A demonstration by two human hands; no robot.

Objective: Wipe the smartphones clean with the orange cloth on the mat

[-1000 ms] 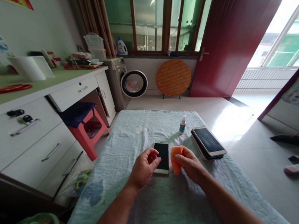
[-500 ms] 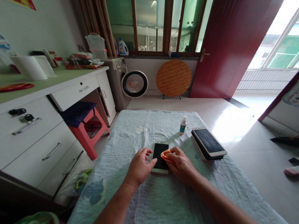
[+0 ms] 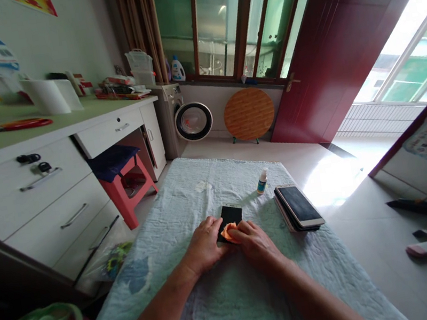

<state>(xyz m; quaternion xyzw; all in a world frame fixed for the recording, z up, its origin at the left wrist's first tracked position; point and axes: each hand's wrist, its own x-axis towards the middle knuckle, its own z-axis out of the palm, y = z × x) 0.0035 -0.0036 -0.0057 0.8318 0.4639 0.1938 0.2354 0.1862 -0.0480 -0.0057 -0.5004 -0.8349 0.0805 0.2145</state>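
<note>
A phone with a dark screen point(image 3: 231, 214) lies flat on the pale quilted cloth point(image 3: 235, 297) that covers the table. My left hand point(image 3: 204, 246) rests on the phone's left edge with its fingers laid over it, holding it still. My right hand point(image 3: 254, 242) presses a bunched orange cloth point(image 3: 228, 231) onto the lower part of the screen. Most of the cloth is hidden under my fingers.
A stack of phones point(image 3: 298, 207) lies to the right, with a small spray bottle point(image 3: 261, 182) behind it. A red stool point(image 3: 123, 179) and white drawers point(image 3: 42, 203) stand at the left. A washing machine point(image 3: 186, 118) and a round wooden board point(image 3: 249, 114) are at the back.
My right hand brought the orange cloth from beside the phone onto its screen. My left hand went from a loose curl to lying flat on the phone's left edge.
</note>
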